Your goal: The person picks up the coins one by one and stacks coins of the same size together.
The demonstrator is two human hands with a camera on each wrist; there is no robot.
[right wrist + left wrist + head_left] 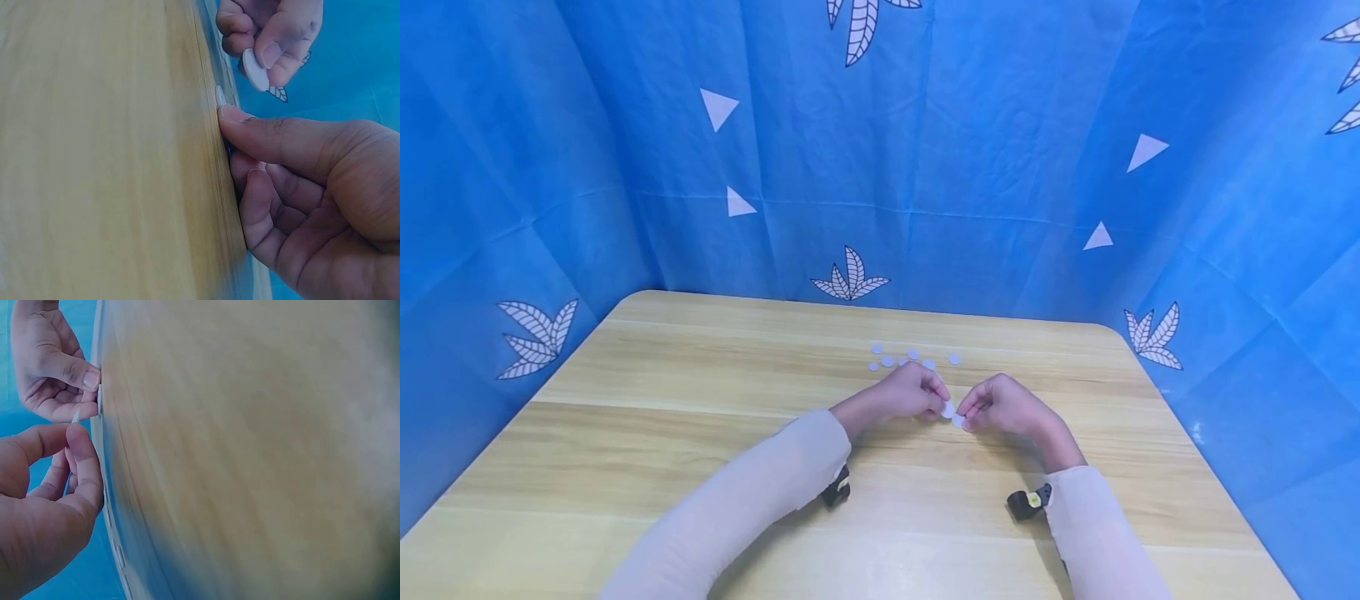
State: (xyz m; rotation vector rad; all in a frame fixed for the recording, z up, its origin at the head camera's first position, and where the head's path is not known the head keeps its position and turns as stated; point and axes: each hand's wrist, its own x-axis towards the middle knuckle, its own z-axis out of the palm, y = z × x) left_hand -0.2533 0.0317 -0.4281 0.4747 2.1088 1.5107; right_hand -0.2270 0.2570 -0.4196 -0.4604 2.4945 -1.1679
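I see the person's left hand (910, 392) pinching a white disc (255, 72) between thumb and fingertips, tilted and just above the wooden table (887, 550). Close beside it, the right hand (1003, 406) pinches a second disc (958, 422) by its edge, so both pieces sit in the narrow gap between the two hands. The wrist views show me that second disc nearly edge-on, so I can't fairly say whether it rests on the wood or is slightly lifted.

Beyond the left hand, on the side away from the person, I have a loose scatter of small white discs (887, 362), with one lying apart, straight ahead of the gap. Back from each hand, a black wrist camera (837, 487) sits by the cuff of a pale sleeve (760, 492). Well past both hands hangs a blue cloth (985, 125) with white leaves and triangles.
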